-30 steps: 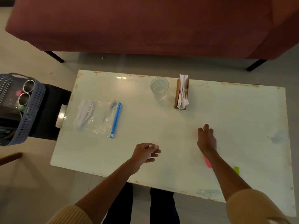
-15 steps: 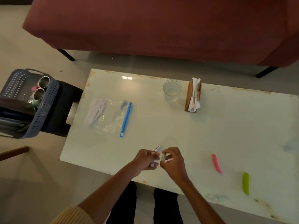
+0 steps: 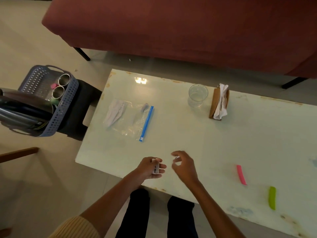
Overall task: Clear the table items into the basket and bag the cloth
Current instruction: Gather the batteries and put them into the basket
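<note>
My left hand [image 3: 151, 169] hovers over the table's near edge and holds a small white packet [image 3: 156, 168] between its fingers. Just to its right, my right hand [image 3: 186, 167] has curled fingers and pinches a tiny white piece [image 3: 176, 157] at the fingertips. A clear zip bag [image 3: 130, 124] with a blue seal lies on the white table [image 3: 197, 134] at the left, with a folded white cloth [image 3: 115, 114] inside it. The grey perforated basket [image 3: 68, 98] stands on a black stool left of the table and holds steel cups and plates.
A drinking glass [image 3: 198, 95] and a brown napkin holder [image 3: 219, 103] stand at the table's far side. A pink clip [image 3: 241, 175] and a green clip [image 3: 272, 198] lie at the near right. A dark red sofa [image 3: 171, 28] runs behind the table.
My right hand came from the pink clip over to my left hand and met it on the small white item. The two hands have now drawn apart, each keeping a white piece.
</note>
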